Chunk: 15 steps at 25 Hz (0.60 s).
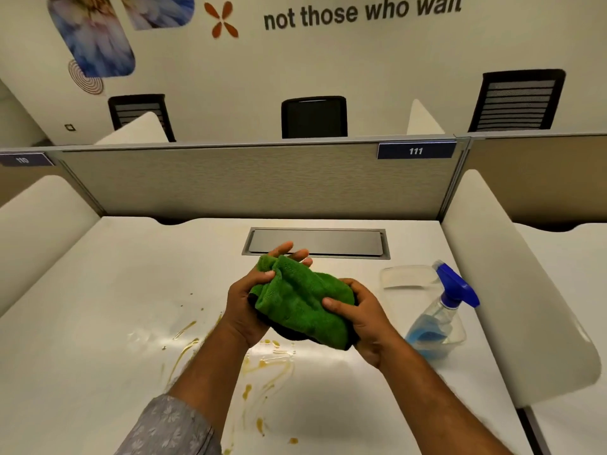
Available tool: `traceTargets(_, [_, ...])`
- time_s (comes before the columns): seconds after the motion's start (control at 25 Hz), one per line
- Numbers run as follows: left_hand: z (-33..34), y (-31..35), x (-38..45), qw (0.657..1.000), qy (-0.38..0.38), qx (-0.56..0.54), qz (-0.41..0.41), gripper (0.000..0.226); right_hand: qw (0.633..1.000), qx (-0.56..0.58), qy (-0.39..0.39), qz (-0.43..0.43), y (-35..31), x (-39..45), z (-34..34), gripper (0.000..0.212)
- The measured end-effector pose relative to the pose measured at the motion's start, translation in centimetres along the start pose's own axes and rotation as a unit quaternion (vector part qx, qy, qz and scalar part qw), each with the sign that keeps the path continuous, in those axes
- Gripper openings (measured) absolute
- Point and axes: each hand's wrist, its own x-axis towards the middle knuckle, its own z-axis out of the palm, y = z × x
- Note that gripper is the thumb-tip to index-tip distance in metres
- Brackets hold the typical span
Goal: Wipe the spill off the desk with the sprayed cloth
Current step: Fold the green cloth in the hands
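Head view: both hands hold the green cloth point(303, 302) bunched above the desk point(98, 290). Left hand point(253, 303) cups it from below, fingers half spread; right hand point(358, 318) is closed over its near edge. Amber spill point(262, 366) lies beneath and to the left, streaked toward the near edge. Spray bottle point(443, 316) stands to the right, apart. Judgement: fold the cloth into a flat pad, press down, draw streaks inward from the outer edges so liquid is not spread. Legible: partition tags "111" point(416, 151) and "110" point(22, 159); wall text point(361, 11) "not those who wait".
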Motion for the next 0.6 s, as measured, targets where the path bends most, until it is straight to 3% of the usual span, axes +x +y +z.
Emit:
traceTargets(0.2, [1.8, 1.0, 0.3, 0.998, -0.050, 0.006, 0.039, 0.024, 0.995, 0.015, -0.065, 0.069, 0.5, -0.1, 0.4, 0.059])
traceTargets(0.4, [2.3, 1.0, 0.4, 0.995, -0.074, -0.051, 0.039, 0.029, 0.993, -0.101, -0.060, 0.023, -0.4, -0.7, -1.1, 0.045])
traceTargets(0.52, [2.2, 0.9, 0.8, 0.993, -0.080, -0.076, 0.044, 0.032, 0.982, -0.184, -0.029, -0.018, -0.2, -1.8, -2.0, 0.050])
traceTargets(0.6, [2.2, 0.6, 1.1, 0.991, -0.088, -0.096, 0.038, 0.032, 0.975, -0.216, 0.021, -0.047, 0.4, -2.9, -2.9, 0.039])
